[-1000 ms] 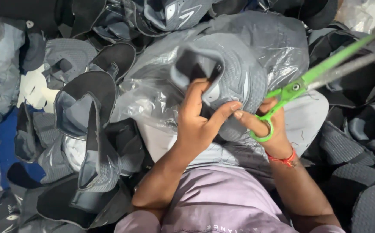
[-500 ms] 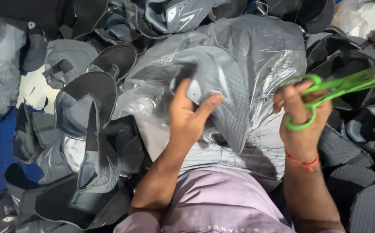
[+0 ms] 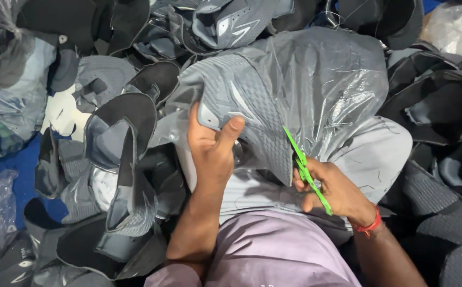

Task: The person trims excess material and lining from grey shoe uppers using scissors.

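Observation:
My left hand (image 3: 212,151) grips the edge of a grey knitted shoe upper (image 3: 241,106), thumb on top, holding it up over my lap. My right hand (image 3: 334,188) is closed on green-handled scissors (image 3: 306,171), their tips pointing up-left at the lower right edge of the upper. A red thread band sits on my right wrist. A clear plastic bag (image 3: 321,79) full of more grey uppers lies right behind the one I hold. Whether the blades touch the fabric is hidden.
Piles of grey and black shoe uppers (image 3: 119,149) surround me on the left, top and right. A plastic bag with checked cloth (image 3: 2,101) lies at far left over a blue surface (image 3: 7,170). My lilac-clad lap (image 3: 273,250) fills the bottom centre.
My right hand came down from the upper right and turned the scissors, so they now point at the upper's edge. My left hand shifted its grip and lifted the upper higher.

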